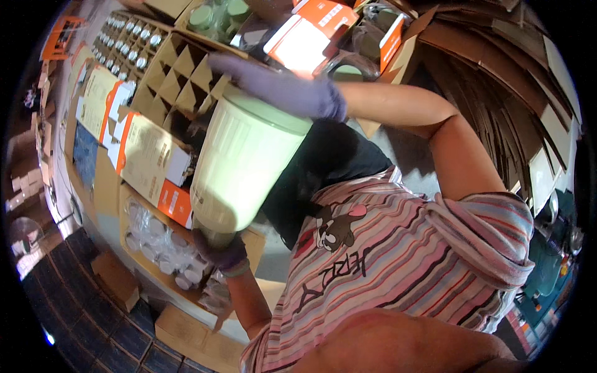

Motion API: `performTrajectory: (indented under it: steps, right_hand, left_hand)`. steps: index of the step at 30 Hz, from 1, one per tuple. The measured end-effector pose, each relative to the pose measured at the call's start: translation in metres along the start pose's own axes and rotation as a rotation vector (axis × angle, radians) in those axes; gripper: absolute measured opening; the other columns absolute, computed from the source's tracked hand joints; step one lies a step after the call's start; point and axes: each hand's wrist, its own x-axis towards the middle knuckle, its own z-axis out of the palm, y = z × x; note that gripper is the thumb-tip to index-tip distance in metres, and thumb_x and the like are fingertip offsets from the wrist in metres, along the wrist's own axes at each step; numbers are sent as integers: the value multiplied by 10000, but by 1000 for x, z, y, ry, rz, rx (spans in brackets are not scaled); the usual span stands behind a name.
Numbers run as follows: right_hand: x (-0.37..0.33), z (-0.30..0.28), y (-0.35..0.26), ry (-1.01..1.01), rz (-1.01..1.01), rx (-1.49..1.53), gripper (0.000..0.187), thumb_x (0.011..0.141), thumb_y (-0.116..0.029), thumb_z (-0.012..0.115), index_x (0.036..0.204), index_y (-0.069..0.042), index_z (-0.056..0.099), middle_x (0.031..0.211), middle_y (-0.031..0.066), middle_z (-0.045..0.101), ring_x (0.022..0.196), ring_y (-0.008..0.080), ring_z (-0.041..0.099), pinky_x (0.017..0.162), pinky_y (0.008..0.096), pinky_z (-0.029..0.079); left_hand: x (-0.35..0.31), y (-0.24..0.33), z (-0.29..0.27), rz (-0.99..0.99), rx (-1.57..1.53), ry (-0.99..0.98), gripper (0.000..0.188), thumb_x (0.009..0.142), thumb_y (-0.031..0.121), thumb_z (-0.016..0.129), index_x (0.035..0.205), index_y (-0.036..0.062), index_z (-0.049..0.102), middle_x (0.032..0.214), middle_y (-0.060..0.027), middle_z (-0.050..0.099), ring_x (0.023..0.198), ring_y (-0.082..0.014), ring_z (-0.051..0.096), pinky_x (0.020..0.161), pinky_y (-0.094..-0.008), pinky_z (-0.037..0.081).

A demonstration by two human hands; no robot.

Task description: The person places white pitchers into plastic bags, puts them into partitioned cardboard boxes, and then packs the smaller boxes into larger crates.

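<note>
A large, pale green translucent plastic canister point(239, 165) with a green lid point(268, 112) is held tilted in front of my body between both hands. My right hand point(280, 88), in a purple glove, lies across the lid from above, its fingers blurred and reaching over the far edge. Down at the narrower base, my left hand point(221, 252), gloved in dark purple, closes around the bottom of the canister. Part of that hand is hidden behind the canister and in shadow. The canister is apart from the cartons behind it.
Beyond the canister, a carton with cardboard dividers point(177, 71) adjoins rows of metal-capped jars point(127, 40). White-and-orange printed boxes point(149, 158) stand at left. Below them, a carton holds plastic-wrapped white-capped items point(165, 248). Flattened cardboard point(491, 81) is stacked at right.
</note>
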Motion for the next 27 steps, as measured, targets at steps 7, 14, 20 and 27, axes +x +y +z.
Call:
performTrajectory:
  steps: [7,14,20,27]
  right_hand:
    - [-7,9,64,-241,-283,-5,571,921,-268,451,1382,22,280,1238,242,514,1111,325,553,918,367,477]
    - [-33,-8,24,-424,533,834,754,840,-423,537,1400,22,300,1358,202,419,1186,251,502,962,344,423]
    - [-39,-7,11,-360,-522,131,963,646,-437,643,1402,38,281,1416,226,312,1299,319,347,1080,404,262]
    - [-35,3,27,-152,-412,298,754,811,-366,535,1413,8,278,1444,199,297,1323,299,334,1091,376,253]
  left_hand:
    - [-3,13,15,71,-77,-97,478,915,317,443,1303,38,446,1337,-158,451,1231,-321,427,1023,-485,380]
    - [9,36,12,595,675,-114,727,854,371,557,1412,32,238,1390,-193,337,1225,-325,415,984,-486,416]
    - [14,58,7,146,411,-153,860,824,657,463,1419,77,243,1401,-193,345,1240,-354,408,1065,-495,303]
    - [30,26,-63,297,300,-25,870,813,570,555,1420,45,221,1383,-169,378,1244,-328,399,1024,-482,356]
